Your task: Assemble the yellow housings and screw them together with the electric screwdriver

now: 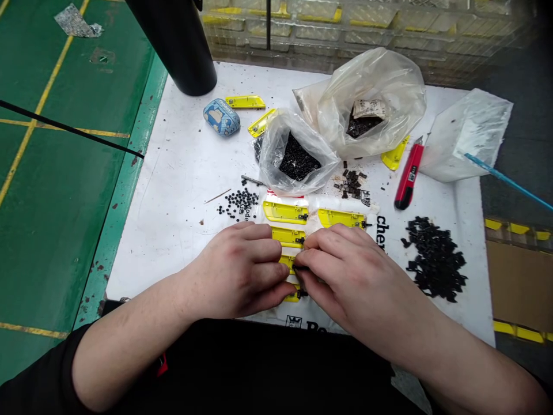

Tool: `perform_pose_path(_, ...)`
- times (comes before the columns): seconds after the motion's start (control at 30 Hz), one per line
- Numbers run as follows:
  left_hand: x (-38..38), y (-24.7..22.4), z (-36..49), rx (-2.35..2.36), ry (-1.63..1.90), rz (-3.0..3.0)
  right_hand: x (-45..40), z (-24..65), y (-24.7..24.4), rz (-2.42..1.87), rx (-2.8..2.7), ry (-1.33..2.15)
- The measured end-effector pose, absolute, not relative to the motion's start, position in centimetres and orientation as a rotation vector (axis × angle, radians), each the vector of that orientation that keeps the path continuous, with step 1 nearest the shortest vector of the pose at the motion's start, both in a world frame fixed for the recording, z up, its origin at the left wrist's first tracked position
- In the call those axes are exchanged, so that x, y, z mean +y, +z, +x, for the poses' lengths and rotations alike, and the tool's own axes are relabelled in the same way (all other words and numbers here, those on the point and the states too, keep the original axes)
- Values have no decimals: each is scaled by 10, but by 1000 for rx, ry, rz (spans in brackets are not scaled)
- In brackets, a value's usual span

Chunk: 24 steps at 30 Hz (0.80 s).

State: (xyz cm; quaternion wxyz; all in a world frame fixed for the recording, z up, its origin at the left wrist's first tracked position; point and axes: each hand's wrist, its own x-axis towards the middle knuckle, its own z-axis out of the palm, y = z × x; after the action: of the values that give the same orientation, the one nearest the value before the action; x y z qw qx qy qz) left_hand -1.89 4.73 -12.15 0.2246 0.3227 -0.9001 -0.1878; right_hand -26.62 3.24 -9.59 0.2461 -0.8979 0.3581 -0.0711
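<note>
Both hands are working close together at the lower middle of the frame, their fingertips meeting over a narrow yellow plastic strip (287,264). The left hand (235,271) is pinching the strip's left end, while the right hand (358,276) is gripping a small black clip (300,268) at its right end; the fingers are hiding how firm either hold is. The strip is looking light, thin and stiff, best held by its long edges. Its long axis is lying sideways across the frame, like the neighbouring yellow strips (285,212) above it. A heap of black clips (434,259) is lying toward the right on a white sheet (181,173).
</note>
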Motion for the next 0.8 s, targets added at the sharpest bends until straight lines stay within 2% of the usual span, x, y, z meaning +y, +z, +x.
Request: perform_pose_path(0.8,48,-123,-17,-2497,-513,860,23,-284,-90,-2484,955,-173)
